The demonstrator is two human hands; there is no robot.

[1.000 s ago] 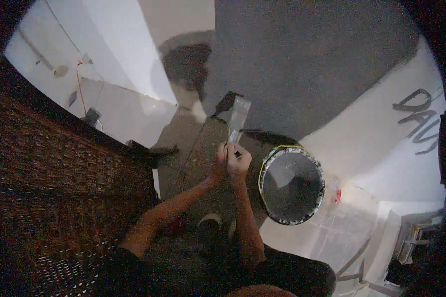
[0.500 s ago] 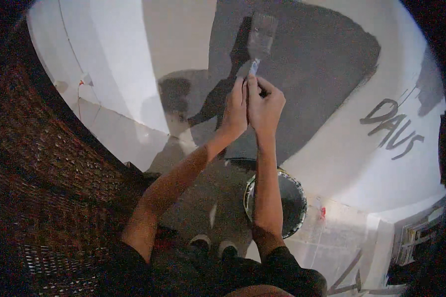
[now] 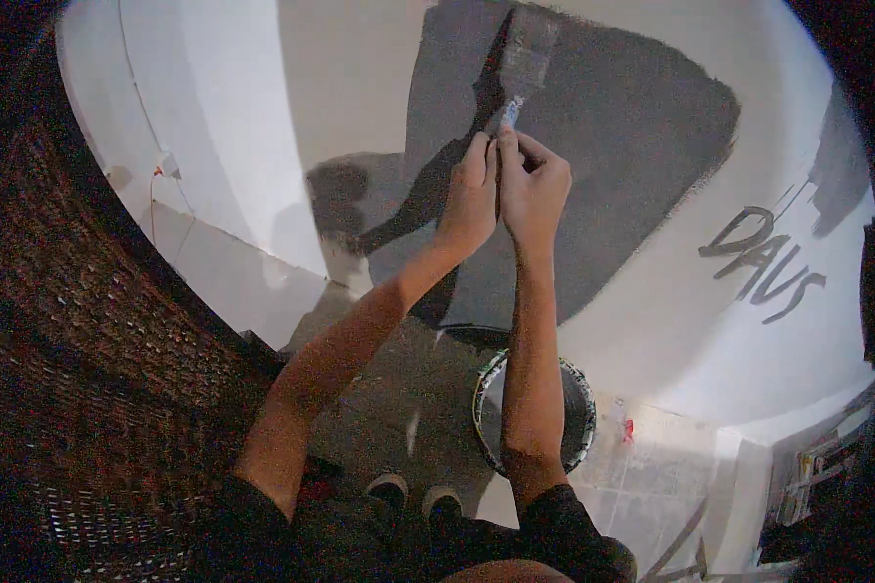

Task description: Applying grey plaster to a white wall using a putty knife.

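A wide paintbrush (image 3: pixel 527 58) with a light, speckled handle is raised against a dark grey painted patch (image 3: pixel 642 165) on the pale wall, its shadow beside it. My right hand (image 3: pixel 535 194) is closed on the handle. My left hand (image 3: pixel 472 199) is closed alongside it, also gripping the handle from the left. Below my hands stands a round bucket (image 3: pixel 578 413) with a paint-spattered rim and dark contents, partly hidden behind my right forearm.
Brown woven furniture (image 3: pixel 97 369) fills the left side. A cord (image 3: pixel 138 102) runs down the white wall (image 3: pixel 204 136). Painted lettering marks the right wall. A small red object (image 3: pixel 628 429) lies near the bucket. My shoes (image 3: pixel 440 502) are below on the floor.
Both hands have risen with the brush from low by the bucket up onto the grey patch, then slightly higher and rightward. The view has shifted, showing more of the wall.
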